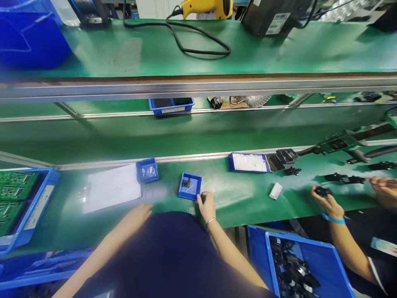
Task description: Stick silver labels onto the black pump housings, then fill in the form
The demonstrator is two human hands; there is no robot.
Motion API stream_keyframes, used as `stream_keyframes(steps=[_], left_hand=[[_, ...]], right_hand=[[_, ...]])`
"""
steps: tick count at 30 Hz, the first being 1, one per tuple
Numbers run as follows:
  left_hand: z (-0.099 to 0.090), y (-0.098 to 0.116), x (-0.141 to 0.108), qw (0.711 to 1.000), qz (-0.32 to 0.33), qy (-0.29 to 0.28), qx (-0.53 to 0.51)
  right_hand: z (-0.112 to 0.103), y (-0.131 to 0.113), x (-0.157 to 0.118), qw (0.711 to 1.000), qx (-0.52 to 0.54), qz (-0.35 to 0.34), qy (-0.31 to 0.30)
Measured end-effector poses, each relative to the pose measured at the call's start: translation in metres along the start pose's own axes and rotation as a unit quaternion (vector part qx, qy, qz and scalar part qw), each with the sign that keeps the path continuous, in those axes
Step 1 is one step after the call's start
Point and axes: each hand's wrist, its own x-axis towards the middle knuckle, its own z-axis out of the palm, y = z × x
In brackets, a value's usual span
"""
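Before me on the green bench is a small blue tray (194, 196), with a small black part (186, 183) and a thin pale strip inside. My right hand (207, 205) has its thumb and fingers at the tray's near right corner, gripping the rim. My left hand (141, 214) lies low over the bench's front edge, fingers stretched out and holding nothing. Beyond it rest a white sheet (113, 188) and a second small blue tray (147, 179) with small pale pieces in it.
At right, a co-worker's hand (328, 203) holds a black part. Nearby lie a white box (276, 191), a blue box (249, 162) and several black parts. Green circuit boards (15, 186) fill a crate at left. A bin (310, 240) of black parts stands below. A shelf (198, 66) crosses overhead.
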Motion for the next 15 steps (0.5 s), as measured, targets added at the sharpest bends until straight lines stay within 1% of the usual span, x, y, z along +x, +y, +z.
stream_keyframes(steps=[2, 4, 6, 9, 11, 12, 13, 15], left_hand=[[0.001, 0.001, 0.0, 1.0, -0.002, -0.001, -0.003], [0.001, 0.003, 0.0, 1.0, -0.004, -0.004, -0.004], [0.001, 0.005, 0.002, 1.0, -0.007, -0.007, -0.004], [0.003, 0.007, 0.006, 1.0, -0.01, -0.007, -0.003], [0.004, 0.005, 0.007, 1.0, -0.01, -0.005, -0.003], [0.005, 0.003, 0.007, 1.0, -0.01, -0.004, -0.003], [0.006, 0.001, 0.007, 1.0, -0.01, -0.004, -0.004], [0.008, -0.003, 0.005, 1.0, -0.011, -0.006, -0.004]], right_hand=[[-0.011, -0.002, 0.005, 1.0, -0.014, -0.024, -0.005], [-0.017, -0.008, 0.013, 0.997, -0.025, -0.065, -0.039], [-0.012, -0.019, 0.021, 0.99, -0.033, -0.109, -0.088], [0.008, -0.037, 0.034, 0.978, -0.051, -0.145, -0.144], [0.016, -0.044, 0.045, 0.974, -0.067, -0.145, -0.158], [0.015, -0.044, 0.053, 0.975, -0.077, -0.138, -0.158], [0.009, -0.04, 0.063, 0.977, -0.089, -0.123, -0.152], [-0.014, -0.022, 0.091, 0.982, -0.124, -0.069, -0.125]])
